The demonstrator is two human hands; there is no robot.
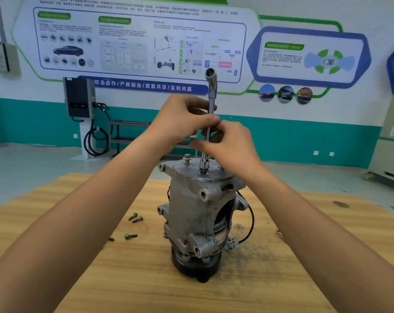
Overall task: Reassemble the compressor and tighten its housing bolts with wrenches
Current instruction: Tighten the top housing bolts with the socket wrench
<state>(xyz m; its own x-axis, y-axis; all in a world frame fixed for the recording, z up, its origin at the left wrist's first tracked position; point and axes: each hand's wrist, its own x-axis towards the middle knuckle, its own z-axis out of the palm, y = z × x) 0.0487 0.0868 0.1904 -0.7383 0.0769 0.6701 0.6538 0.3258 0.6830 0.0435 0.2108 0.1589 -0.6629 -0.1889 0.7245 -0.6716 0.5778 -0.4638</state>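
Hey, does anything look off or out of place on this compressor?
One bolt on top of the compressor stands proud, not yet seated, beside the one under the socket wrench. Several loose bolts lie on the table to its left.

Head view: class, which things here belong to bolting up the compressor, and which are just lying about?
Job: compressor; socket wrench, gripped by left hand and right hand; upright bolt on top; loose bolts on table.
Lying about: wall charger; posters; metal rack; wall box.
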